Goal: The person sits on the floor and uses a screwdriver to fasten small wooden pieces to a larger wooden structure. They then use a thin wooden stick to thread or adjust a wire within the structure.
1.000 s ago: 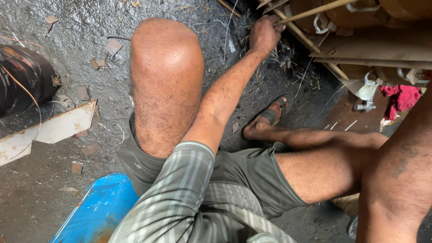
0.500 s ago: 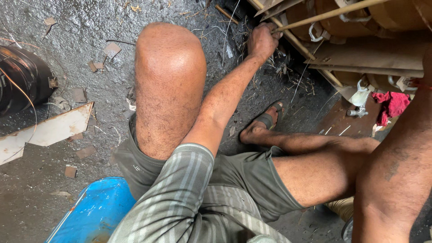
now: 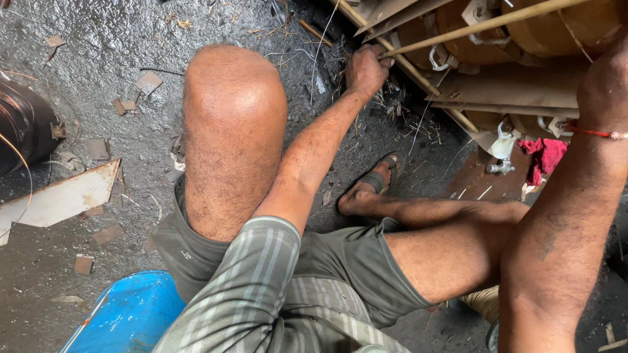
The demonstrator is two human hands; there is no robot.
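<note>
My left hand (image 3: pixel 366 68) reaches forward past my raised left knee (image 3: pixel 232 124) and is closed around the near end of a thin wooden stick (image 3: pixel 471 27). The stick slants up to the right across a stack of wooden boards (image 3: pixel 510 88). At the right edge, my right forearm rises to a wrist with a red thread (image 3: pixel 592 132). Only the back of my right hand (image 3: pixel 608 82) shows, and its fingers are cut off by the frame. My right foot in a sandal (image 3: pixel 373 186) rests on the dark floor.
Scraps of wood and splinters litter the dark wet floor (image 3: pixel 118 59). A pale board piece (image 3: pixel 62 196) and a dark round object (image 3: pixel 23 131) lie at the left. A blue seat (image 3: pixel 127 317) is under me. A red rag (image 3: pixel 544 157) and a metal fitting (image 3: pixel 500 167) lie beside the boards.
My left hand stays at the stick's end and has shifted slightly down and left in view. My right forearm fills more of the right side.
</note>
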